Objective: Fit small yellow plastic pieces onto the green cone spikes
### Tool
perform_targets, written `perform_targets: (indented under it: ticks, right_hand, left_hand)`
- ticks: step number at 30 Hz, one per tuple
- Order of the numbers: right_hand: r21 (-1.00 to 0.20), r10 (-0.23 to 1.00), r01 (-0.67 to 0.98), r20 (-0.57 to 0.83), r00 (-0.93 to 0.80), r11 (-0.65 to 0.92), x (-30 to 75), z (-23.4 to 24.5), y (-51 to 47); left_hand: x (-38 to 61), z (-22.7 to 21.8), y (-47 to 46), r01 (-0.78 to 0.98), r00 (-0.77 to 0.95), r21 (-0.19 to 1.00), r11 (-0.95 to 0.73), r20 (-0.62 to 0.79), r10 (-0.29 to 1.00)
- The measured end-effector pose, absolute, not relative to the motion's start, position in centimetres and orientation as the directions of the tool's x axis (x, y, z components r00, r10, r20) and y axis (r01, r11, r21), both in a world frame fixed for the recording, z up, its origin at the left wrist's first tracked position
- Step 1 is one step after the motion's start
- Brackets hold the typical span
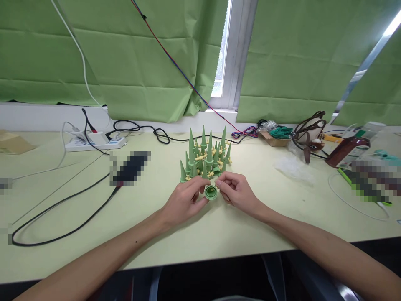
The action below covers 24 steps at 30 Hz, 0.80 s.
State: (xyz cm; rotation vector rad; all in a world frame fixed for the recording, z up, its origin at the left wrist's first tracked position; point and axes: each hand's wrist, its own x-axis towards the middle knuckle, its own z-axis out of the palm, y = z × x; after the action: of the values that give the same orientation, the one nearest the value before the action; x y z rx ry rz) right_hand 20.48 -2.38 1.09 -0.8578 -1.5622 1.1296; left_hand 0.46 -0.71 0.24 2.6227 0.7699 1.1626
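Between the thumb and fingers of my left hand (pixel 191 196) is a green plastic plant-watering spike (pixel 211 192), its round, ringed open end facing me. Close against the spike's right side, my right hand (pixel 236 193) is closed in a pinch; what sits between its fingertips is too small to make out. Just beyond both hands stands a cluster of similar green cone-shaped spikes (pixel 209 154), points up. Small yellow valve-like pieces (pixel 200 157) stick out among them. My fingers hide part of the nearest ones.
On the left lie a blurred dark device (pixel 131 168) with a black cable (pixel 59 241) and a white power strip (pixel 94 143). To the right are crumpled clear plastic (pixel 293 169), a small cardboard box (pixel 275 140), a brown bottle (pixel 347 151) and a green-edged device (pixel 346 177). The table's front edge (pixel 219 258) is near me.
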Motion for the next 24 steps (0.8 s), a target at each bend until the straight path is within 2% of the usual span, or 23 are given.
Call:
perform_targets:
  ticks: [5, 8, 11, 17, 24]
  right_hand:
    - [-0.929, 0.906, -0.020, 0.364, -0.215, 0.368, 20.5, 0.9, -2.6]
    - [-0.902, 0.886, -0.015, 0.426, -0.184, 0.431, 20.6, 0.8, -2.7]
    - [-0.875, 0.863, 0.014, 0.474, -0.176, 0.484, 20.7, 0.7, -2.8]
    - [-0.772, 0.781, 0.148, 0.581, -0.229, 0.618, 20.7, 0.5, -2.7]
    - [-0.681, 0.712, 0.217, 0.642, -0.283, 0.700, 20.6, 0.4, -2.5]
  left_hand:
    - [0.8, 0.8, -1.0, 0.400, 0.491, 0.649, -0.648, 0.445, 0.749]
    - [1.0, 1.5, -1.1, 0.304, 0.463, 0.824, -0.479, 0.311, 0.830]
    - [1.2, 2.0, -1.0, 0.173, 0.490, 0.940, -0.295, 0.177, 0.853]
    - [1.3, 2.1, -0.8, 0.019, 0.626, 1.000, -0.008, -0.006, 0.780]
    - [1.2, 2.4, -1.0, -0.007, 0.645, 1.000, 0.012, -0.005, 0.764]
